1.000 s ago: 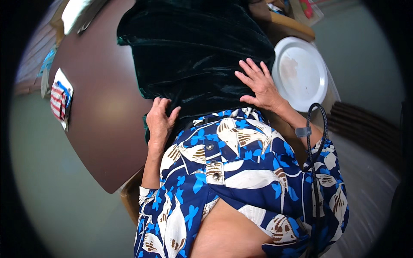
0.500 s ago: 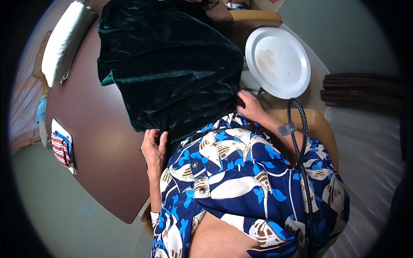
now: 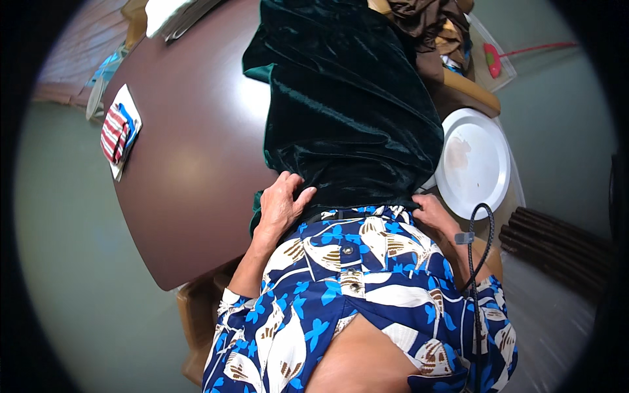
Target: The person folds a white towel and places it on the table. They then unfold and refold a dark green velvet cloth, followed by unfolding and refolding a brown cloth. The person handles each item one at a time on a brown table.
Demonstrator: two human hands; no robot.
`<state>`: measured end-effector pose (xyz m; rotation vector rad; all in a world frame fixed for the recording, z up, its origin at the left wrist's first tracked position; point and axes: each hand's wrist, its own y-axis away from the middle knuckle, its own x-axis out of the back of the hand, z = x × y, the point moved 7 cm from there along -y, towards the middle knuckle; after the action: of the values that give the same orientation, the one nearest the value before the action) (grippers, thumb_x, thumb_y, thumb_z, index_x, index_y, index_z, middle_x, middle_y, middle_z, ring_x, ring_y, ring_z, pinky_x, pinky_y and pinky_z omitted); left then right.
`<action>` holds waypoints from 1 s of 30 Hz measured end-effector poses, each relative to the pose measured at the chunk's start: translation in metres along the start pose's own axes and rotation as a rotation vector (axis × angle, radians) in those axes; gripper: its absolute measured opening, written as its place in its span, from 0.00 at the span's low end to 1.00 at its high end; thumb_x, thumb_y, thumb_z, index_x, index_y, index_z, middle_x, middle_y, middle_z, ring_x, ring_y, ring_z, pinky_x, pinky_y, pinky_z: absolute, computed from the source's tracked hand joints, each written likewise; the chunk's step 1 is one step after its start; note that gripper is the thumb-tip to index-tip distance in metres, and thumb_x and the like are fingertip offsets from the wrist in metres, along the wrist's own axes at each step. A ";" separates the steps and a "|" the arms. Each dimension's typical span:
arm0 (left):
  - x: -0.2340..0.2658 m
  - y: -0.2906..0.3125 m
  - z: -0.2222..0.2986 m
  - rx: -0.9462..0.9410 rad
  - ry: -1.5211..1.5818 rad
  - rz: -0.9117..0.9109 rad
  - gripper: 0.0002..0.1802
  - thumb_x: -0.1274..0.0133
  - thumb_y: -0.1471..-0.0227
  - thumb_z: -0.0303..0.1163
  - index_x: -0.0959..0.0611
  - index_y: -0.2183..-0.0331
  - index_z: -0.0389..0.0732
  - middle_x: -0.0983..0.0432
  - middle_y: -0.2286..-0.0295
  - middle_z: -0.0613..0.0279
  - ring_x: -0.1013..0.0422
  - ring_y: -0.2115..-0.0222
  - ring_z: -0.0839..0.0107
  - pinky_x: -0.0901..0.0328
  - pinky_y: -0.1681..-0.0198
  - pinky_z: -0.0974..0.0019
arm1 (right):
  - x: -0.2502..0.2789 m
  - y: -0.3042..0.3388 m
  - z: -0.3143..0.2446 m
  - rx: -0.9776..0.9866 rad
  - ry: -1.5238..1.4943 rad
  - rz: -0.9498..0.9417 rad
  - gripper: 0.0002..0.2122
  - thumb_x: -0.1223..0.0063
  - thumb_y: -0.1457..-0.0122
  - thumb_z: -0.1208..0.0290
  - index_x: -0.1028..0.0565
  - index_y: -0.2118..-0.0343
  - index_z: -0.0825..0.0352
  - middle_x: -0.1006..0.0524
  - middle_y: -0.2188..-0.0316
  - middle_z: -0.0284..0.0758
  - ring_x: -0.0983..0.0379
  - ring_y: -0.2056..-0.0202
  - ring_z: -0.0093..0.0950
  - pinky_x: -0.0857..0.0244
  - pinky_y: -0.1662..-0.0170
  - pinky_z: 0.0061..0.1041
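Observation:
A large dark green velvet cloth [image 3: 347, 98] is spread over the table's right side and runs down to my waist. On its near left edge rests my left hand [image 3: 282, 202], fingers lightly bent and the thumb apart from them. A fold of the cloth hangs out to the left beneath this hand. At the near right corner, my right hand [image 3: 434, 211] has its fingers closed on the cloth's edge; the fingertips are partly hidden. The near edge of the cloth lies against my blue patterned clothing.
The brown table [image 3: 190, 164] carries a red-striped and blue folded cloth [image 3: 116, 134] and a white folded stack [image 3: 173, 16]. Right of me are a round white tray [image 3: 473, 164], a looped black cord [image 3: 481, 262] and dark ribbed folds [image 3: 557, 245]. Brown fabric [image 3: 429, 23] lies on a chair [image 3: 468, 92].
The view has swung left, so table and cloth appear farther right. My left hand has shifted up onto the cloth from its corner. My right hand stays at the cloth's right edge.

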<state>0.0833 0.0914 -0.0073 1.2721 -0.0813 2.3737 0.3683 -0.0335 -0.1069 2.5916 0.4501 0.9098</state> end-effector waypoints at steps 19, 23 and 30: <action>0.018 -0.150 0.049 -0.262 -0.287 0.259 0.29 0.51 0.57 0.39 0.38 0.51 0.45 0.52 0.48 0.54 0.59 0.46 0.54 0.56 0.48 0.48 | 0.105 -0.122 -0.125 0.400 0.587 0.648 0.21 0.51 0.54 0.66 0.36 0.55 0.63 0.45 0.48 0.40 0.53 0.45 0.37 0.57 0.47 0.45; -0.001 -0.166 0.017 -0.189 -0.434 0.213 0.30 0.60 0.52 0.47 0.41 0.49 0.46 0.54 0.46 0.56 0.61 0.45 0.57 0.64 0.46 0.50 | 0.150 -0.123 -0.118 0.583 0.138 0.860 0.12 0.51 0.56 0.71 0.29 0.66 0.67 0.29 0.63 0.40 0.35 0.58 0.34 0.43 0.54 0.32; 0.014 -0.133 0.052 -0.217 -0.451 0.270 0.29 0.60 0.52 0.46 0.41 0.49 0.45 0.53 0.47 0.56 0.60 0.45 0.58 0.63 0.45 0.51 | 0.292 -0.177 -0.031 0.129 -0.208 1.090 0.21 0.53 0.55 0.74 0.36 0.54 0.66 0.28 0.65 0.39 0.31 0.66 0.25 0.38 0.64 0.21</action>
<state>0.1718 0.2032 0.0135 1.7483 -0.6667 2.1607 0.5338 0.2487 -0.0051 2.9381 -1.0972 0.8626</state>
